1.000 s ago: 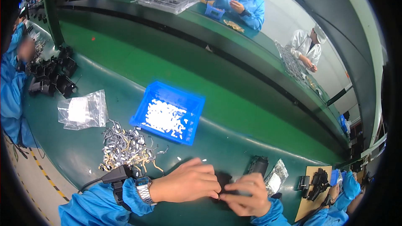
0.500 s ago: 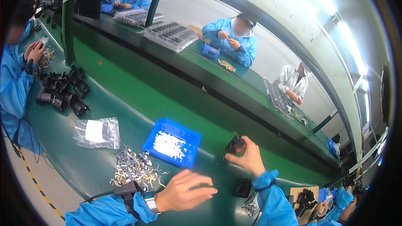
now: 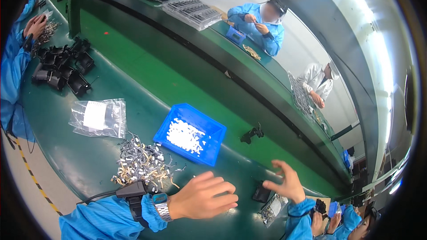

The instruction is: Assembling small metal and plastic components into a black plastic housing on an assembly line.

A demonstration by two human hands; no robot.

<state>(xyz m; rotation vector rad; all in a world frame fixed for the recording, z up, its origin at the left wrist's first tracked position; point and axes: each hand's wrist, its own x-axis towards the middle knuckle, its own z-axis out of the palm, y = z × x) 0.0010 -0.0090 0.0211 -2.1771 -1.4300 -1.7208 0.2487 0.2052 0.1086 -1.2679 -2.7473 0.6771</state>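
We find the left hand (image 3: 202, 197) resting low on the green work surface (image 3: 133, 84), fingers loosely curled, palm down, holding nothing we can see. At its ten o'clock lies a heap of small metal clips (image 3: 142, 164), just beside the wrist. At its twelve o'clock stands a blue bin (image 3: 211, 131) of white parts (image 3: 184, 136). The right hand (image 3: 287, 182) is raised at three o'clock of the left, fingers spread wide, empty. A black part (image 3: 252, 134) lies on the green surface at the right hand's eleven o'clock, apart from it. A second black part (image 3: 260, 193) sits just beside that hand at its eight o'clock. A clear bag (image 3: 98, 118) lies at nine o'clock of the bin.
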